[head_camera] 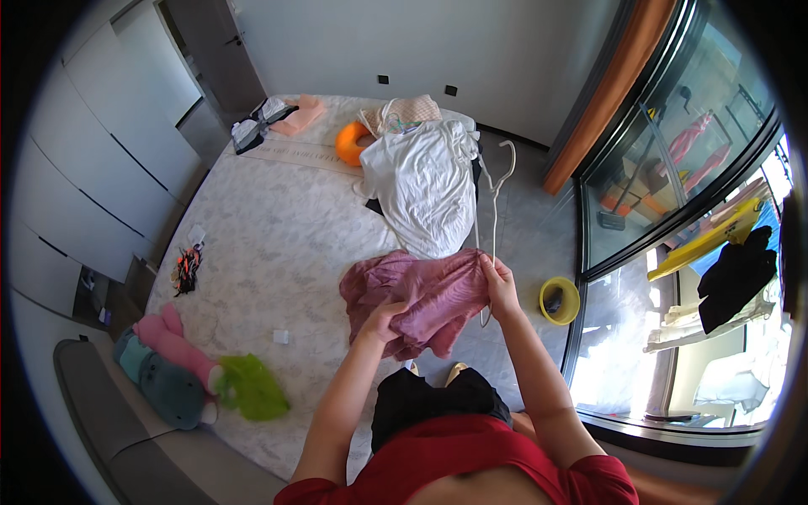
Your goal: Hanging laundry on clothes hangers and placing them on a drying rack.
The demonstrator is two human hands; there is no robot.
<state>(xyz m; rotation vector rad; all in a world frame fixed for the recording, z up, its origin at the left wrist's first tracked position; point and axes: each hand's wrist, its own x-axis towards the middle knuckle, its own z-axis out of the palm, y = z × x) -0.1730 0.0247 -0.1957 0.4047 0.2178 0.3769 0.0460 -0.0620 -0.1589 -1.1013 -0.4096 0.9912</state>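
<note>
A crumpled mauve-pink garment (423,287) is held up between my two hands, over the near right edge of the bed. My left hand (384,322) grips its lower left part, with the thumb on top of the cloth. At the garment's upper right corner, my right hand (499,281) pinches the fabric together with a white clothes hanger (495,208). The hanger stands upright to the right, its hook at the top. Directly beyond lies a white shirt (426,183), spread wrinkled on the bed.
The bed's mattress (271,252) bears an orange neck pillow (351,144), plush toys (173,372), a green bag (252,386) and folded clothes (271,120). On the floor at right stands a yellow bucket (560,302) by the sliding glass door (669,221). Laundry hangs outside it.
</note>
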